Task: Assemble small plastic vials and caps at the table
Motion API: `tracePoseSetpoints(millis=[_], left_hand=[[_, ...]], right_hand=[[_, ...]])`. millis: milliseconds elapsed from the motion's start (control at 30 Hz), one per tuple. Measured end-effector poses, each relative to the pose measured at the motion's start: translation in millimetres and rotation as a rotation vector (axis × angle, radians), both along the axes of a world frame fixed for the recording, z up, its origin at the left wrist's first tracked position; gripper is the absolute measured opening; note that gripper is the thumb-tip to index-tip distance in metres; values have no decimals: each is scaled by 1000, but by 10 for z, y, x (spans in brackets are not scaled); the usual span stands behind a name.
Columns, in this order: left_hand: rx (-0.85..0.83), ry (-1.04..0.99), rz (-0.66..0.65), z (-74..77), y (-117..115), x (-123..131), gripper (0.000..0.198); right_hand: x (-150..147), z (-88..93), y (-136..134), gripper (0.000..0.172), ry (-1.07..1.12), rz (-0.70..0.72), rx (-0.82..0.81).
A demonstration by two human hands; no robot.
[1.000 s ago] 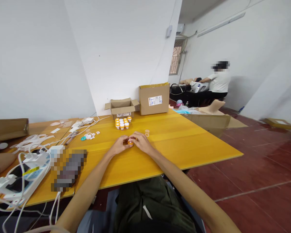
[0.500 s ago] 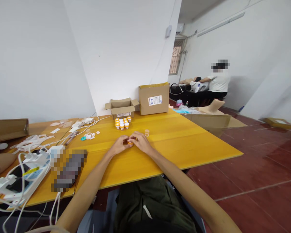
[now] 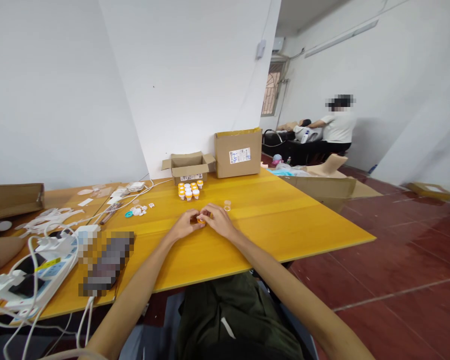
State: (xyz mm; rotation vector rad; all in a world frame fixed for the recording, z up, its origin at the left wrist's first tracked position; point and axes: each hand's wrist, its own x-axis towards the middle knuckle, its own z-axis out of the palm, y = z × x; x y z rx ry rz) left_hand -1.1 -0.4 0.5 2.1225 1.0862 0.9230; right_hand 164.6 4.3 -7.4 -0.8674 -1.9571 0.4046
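Observation:
Between my hands, low over the wooden table point(image 3: 285, 220), is a small jar point(image 3: 200, 219) in orange and white, mostly covered by fingers. My left hand point(image 3: 184, 225) is closed around its left side. From the right, my right hand point(image 3: 218, 220) closes on it with bent fingers. Just past the hands stands a tight group of similar small jars point(image 3: 188, 192) with orange or white tops. To the right of my right hand lies a small clear plastic piece point(image 3: 227, 205) that looks like a lid or ring.
Behind the jars stand an open cardboard box point(image 3: 191, 172) and a taller closed carton point(image 3: 238, 152). At left are white plastic bits point(image 3: 138, 211), a phone point(image 3: 110, 262) and a power strip point(image 3: 52, 272) with tangled cables. A person point(image 3: 337, 127) sits at the far right.

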Motion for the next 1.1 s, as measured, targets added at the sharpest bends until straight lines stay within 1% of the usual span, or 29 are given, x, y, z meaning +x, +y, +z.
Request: tracePoseSetpoints(millis=[233,367,467,533,600,667,767,867,1000,1100], left_hand=[[-1,-12,-3,-4,0,-4,16],[1,-26,14,-3,1,-4,15],[-18,-31,14,3,-1,-3,19],[-33,-36,15,4,-2,-4,20],[-46,-58,15,0,2,-6,22],[-60,-96,10,-5,10,-10,24],[-59,-131,27,-1,23,-19,24],[-18,-130,95,22,24,-29,24],[12,-165,120,54,11,-37,24],[22,-202,122,60,10,-36,26]], right_hand=[[1,18,-24,15,-3,-22,-15],[19,24,-28,18,6,-48,-5],[45,-9,14,22,23,-87,-19],[61,-51,64,24,44,-104,-61],[71,-98,120,26,80,-82,-127],[71,-137,167,27,140,-29,-228],[56,-151,193,27,281,71,-466],[41,-107,153,29,412,182,-677],[38,-30,65,30,519,361,-825],[38,-11,37,27,595,423,-890]])
